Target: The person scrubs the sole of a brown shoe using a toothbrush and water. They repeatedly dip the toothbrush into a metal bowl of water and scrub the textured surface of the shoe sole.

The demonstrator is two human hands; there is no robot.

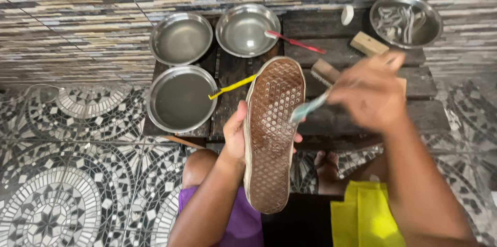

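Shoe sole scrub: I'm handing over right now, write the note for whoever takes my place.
Left hand: grips the brown waffle-patterned rubber shoe sole, tread facing up.
Right hand: holds a pale teal toothbrush, blurred, its head on the sole's right edge.
On the dark wooden slatted table: three round metal pans, a red toothbrush, a yellow toothbrush, wooden scrub brushes, a metal bowl of pale laces.
Done: brushing under way; the sole looks wet.
Left: cannot tell how much tread remains unscrubbed.
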